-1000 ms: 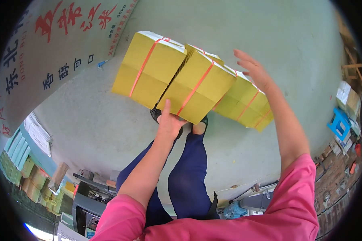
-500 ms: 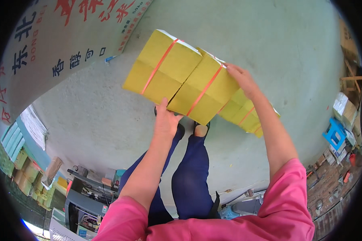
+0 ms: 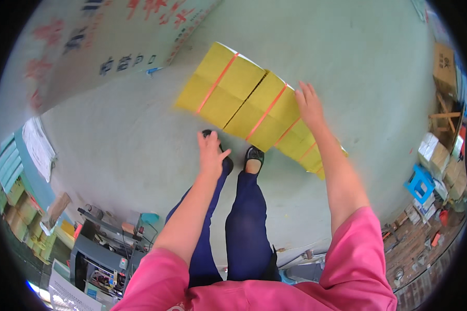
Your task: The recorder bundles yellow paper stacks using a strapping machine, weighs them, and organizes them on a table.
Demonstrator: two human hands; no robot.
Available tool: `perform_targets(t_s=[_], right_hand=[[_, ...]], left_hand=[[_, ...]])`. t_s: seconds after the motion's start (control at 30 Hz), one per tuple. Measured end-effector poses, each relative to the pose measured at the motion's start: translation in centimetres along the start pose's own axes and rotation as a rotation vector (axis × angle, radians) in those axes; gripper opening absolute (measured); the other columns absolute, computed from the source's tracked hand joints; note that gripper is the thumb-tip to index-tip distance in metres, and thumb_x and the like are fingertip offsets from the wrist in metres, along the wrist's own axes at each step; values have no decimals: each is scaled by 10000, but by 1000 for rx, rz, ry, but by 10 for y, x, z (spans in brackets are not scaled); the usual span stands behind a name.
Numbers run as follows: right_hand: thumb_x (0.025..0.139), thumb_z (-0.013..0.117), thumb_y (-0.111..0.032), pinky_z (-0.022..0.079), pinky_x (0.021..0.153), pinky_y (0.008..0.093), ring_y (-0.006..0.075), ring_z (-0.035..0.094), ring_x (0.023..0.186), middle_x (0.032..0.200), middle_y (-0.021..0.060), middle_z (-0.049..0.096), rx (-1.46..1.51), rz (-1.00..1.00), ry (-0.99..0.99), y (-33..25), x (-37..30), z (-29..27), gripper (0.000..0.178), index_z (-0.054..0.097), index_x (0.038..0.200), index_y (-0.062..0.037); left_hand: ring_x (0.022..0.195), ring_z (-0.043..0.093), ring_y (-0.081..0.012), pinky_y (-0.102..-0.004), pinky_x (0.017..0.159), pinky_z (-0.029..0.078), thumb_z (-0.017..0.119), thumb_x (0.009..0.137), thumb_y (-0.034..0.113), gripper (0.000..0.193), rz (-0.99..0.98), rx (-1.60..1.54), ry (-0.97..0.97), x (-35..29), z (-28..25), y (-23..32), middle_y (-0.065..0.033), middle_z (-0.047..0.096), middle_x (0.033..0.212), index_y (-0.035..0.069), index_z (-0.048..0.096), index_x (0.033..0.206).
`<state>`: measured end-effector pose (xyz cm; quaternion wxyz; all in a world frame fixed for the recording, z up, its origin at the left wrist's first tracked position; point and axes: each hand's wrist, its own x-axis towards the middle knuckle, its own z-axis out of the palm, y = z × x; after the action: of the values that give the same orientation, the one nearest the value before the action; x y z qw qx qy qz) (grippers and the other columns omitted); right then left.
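Two yellow bundles of stacked sheets (image 3: pixel 215 79), each bound with an orange-red strap, lie side by side in front of my feet. More yellow strapped bundles (image 3: pixel 298 144) continue the row to the lower right. My left hand (image 3: pixel 211 154) is open with fingers spread, a little short of the near edge of the bundles and touching nothing. At the far right corner, my right hand (image 3: pixel 310 106) has its fingers stretched out beside the edge, holding nothing; whether a fingertip still touches the paper I cannot tell.
A large printed white sack (image 3: pixel 124 36) stands at the far left. Lower left is a grey machine (image 3: pixel 104 254) with exposed parts. On the right are a blue plastic stool (image 3: pixel 419 184), cardboard boxes (image 3: pixel 444 67) and scattered tools on a wooden surface (image 3: pixel 415 249).
Both hands have let go of the strapped yellow bundles, which now rest in line with the others. My left hand has drawn back toward me, and its fingers have spread.
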<state>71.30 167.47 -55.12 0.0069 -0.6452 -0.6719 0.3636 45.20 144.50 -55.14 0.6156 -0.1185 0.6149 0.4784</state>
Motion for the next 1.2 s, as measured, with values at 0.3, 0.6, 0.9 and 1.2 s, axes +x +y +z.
perform_targets(t_s=[0.3,0.6,0.9,1.2], right_hand=[[836,637,-323,410,991,541,477,425,1254,1425,217,429,-161,-489,-467,-176,-357,-50,480,568,1265,-120],[856,580,-482,420,957,591,352,520,1222,1263,-21,615,-773,-1260,-1070,-159,-409,-83,420,636,1208,-259],[878,612,-387,353,1082,470,289,517,1233,1224,130,629,-1089,-1407,-1546,-261,-444,-7,469,620,1220,-66],[892,605,-414,368,1069,465,279,534,1214,1214,133,636,-1206,-1098,-1635,-375,-698,206,473,617,1229,-82]], left_hand=[[1304,426,-309,-499,959,462,580,918,290,780,-8,279,531,-272,-200,76,-179,305,1525,118,148,1545],[903,620,-243,-419,726,541,592,898,345,438,-174,-337,795,-559,-214,-169,-111,595,1075,59,541,1226],[965,661,-331,-445,788,539,588,869,362,405,-343,-400,697,-635,-48,-392,-183,676,1045,47,672,1109],[772,654,-222,-390,630,532,541,893,333,314,-165,-813,902,-689,-156,-514,-127,657,826,40,650,858]])
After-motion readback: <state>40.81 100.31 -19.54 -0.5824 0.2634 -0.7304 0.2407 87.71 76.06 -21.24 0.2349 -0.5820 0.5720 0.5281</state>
